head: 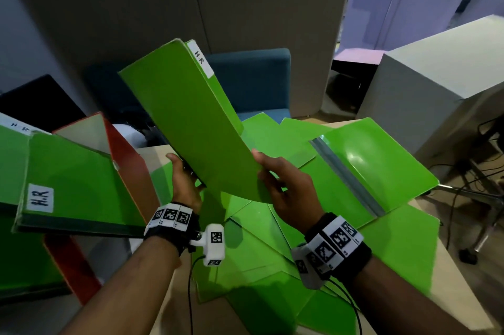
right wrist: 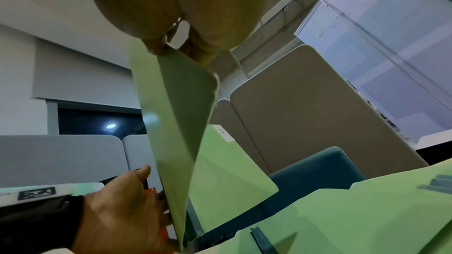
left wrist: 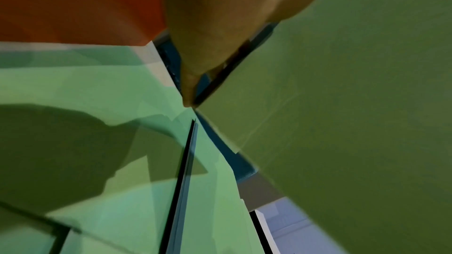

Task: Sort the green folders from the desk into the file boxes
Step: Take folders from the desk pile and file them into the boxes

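I hold a green folder [head: 191,121] tilted up above the desk; a white "H.R" label sits at its top corner. My left hand [head: 184,173] grips its lower left edge, thumb on the front. My right hand [head: 272,171] pinches the lower right corner. The right wrist view shows that folder [right wrist: 176,123] slightly parted, with the left hand [right wrist: 122,210] at its bottom edge. At the left stands a red file box [head: 128,160] with a green "H.R" folder [head: 76,184] leaning in it. Several green folders [head: 259,252] lie scattered on the desk below.
An opened green folder with a grey spine strip [head: 381,165] lies on the pile at the right. A blue chair [head: 253,78] stands behind the desk, a grey cabinet [head: 436,75] at the right. Cables [head: 463,198] trail on the floor beyond the desk's right edge.
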